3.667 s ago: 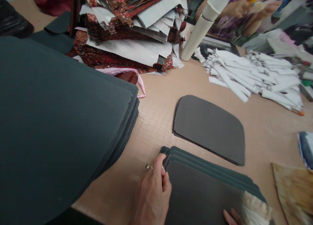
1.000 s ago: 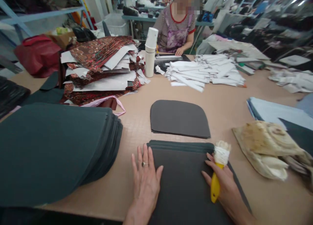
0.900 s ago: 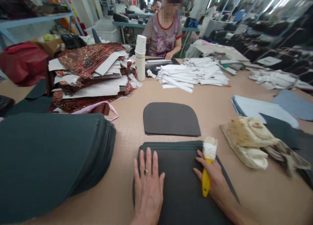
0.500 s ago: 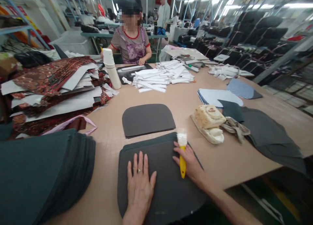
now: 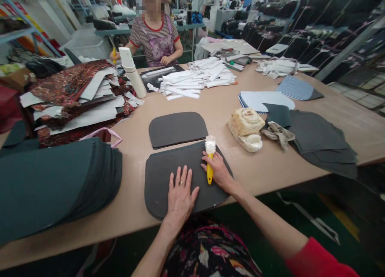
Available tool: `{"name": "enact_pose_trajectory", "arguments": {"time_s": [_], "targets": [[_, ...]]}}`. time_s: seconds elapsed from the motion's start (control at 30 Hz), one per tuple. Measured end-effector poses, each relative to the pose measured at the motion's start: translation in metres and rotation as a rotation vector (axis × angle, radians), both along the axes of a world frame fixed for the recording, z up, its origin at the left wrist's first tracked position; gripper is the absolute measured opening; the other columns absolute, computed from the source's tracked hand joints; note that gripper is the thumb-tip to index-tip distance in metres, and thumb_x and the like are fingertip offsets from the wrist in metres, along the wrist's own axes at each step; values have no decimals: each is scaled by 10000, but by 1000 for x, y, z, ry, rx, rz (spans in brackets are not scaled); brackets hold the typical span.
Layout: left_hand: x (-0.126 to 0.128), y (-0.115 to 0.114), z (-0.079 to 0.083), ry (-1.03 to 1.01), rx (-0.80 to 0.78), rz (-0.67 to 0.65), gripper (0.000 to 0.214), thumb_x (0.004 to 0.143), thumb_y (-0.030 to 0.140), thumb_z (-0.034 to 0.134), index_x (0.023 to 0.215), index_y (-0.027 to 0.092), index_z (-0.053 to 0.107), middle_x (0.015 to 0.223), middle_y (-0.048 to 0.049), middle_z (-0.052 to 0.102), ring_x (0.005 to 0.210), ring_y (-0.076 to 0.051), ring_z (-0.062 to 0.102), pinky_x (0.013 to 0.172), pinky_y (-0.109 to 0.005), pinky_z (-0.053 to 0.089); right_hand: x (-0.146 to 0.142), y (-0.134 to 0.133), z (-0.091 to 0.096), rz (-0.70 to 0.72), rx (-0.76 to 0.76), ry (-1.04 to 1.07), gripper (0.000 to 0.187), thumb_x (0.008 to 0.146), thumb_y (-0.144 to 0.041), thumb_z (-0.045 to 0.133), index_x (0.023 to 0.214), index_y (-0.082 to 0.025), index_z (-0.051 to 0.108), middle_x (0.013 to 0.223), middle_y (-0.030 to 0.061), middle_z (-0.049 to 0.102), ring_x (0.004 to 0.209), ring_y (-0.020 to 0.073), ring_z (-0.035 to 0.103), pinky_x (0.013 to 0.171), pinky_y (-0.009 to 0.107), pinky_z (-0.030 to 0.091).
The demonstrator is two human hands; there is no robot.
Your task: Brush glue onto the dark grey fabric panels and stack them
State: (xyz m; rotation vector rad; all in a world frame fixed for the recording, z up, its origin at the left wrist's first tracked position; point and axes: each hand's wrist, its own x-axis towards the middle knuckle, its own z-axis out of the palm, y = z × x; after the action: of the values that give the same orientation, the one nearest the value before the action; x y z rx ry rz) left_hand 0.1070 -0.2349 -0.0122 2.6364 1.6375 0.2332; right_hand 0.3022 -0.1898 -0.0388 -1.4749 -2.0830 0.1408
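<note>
My left hand (image 5: pixel 181 193) lies flat with fingers spread on a stack of dark grey rounded panels (image 5: pixel 162 185) at the table's near edge. On the right side of that stack, my right hand (image 5: pixel 217 166) holds a yellow-handled paintbrush (image 5: pixel 209 160), its white-coated bristles pointing away from me. The fingers of that hand rest on the top panel. Just beyond lies a second, smaller dark grey panel pile (image 5: pixel 178 128). To the right of the brush sits a stained cream-coloured block-like container (image 5: pixel 246 126), its contents hard to make out.
A tall dark green panel stack (image 5: pixel 60 180) stands at left, with patterned red fabric pieces (image 5: pixel 69 84) behind it. A cream bottle (image 5: pixel 132 74), white strips (image 5: pixel 195 78) and a co-worker (image 5: pixel 156 36) are across the table. Grey pieces (image 5: pixel 321 142) lie at right.
The view has tilted downward, so my lap and red sleeve now show. My left hand has shifted slightly rightward on the panels. The brush stays in my right hand.
</note>
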Motion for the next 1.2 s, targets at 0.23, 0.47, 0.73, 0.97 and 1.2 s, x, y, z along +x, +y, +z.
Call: {"name": "enact_pose_trajectory", "arguments": {"time_s": [0.23, 0.47, 0.73, 0.97, 1.2], "targets": [[-13, -3, 1, 62, 41, 75, 527, 883, 403, 426, 1365, 191, 401, 1468, -102, 345, 1365, -287, 272, 1099, -494, 252, -27, -18, 7, 10, 42, 65, 167, 891, -271, 509, 1026, -192, 569, 1230, 147, 580, 1181, 257, 507, 1013, 523, 351], [-10, -5, 3, 80, 50, 86, 510, 889, 373, 412, 1365, 190, 399, 1463, -107, 353, 1363, -287, 276, 1092, -508, 261, -17, -22, 0, 100, 16, 31, 169, 865, -247, 556, 1025, -196, 577, 1197, 135, 594, 1158, 253, 513, 994, 498, 385], [61, -44, 0, 0, 29, 81, 807, 825, 613, 409, 1356, 9, 352, 1445, -236, 328, 1363, -345, 247, 1089, -536, 269, 13, -6, -10, 28, 23, 42, 134, 868, -216, 541, 990, -192, 590, 1204, 130, 576, 1119, 261, 517, 934, 456, 442], [5, -66, -13, 94, 100, 152, 524, 897, 318, 392, 1389, 145, 337, 1448, -130, 374, 1360, -279, 282, 1056, -510, 345, 11, -8, -17, 47, 81, 62, 131, 865, -212, 531, 974, -201, 604, 1169, 126, 592, 1097, 273, 534, 909, 480, 458], [-29, -49, 11, 85, 188, 320, 511, 913, 304, 371, 1387, 119, 334, 1461, -157, 340, 1376, -282, 234, 1068, -515, 331, 10, -5, -33, 68, 182, 85, 188, 904, -299, 461, 943, -197, 614, 1107, 125, 617, 1024, 270, 582, 856, 484, 491]]}}
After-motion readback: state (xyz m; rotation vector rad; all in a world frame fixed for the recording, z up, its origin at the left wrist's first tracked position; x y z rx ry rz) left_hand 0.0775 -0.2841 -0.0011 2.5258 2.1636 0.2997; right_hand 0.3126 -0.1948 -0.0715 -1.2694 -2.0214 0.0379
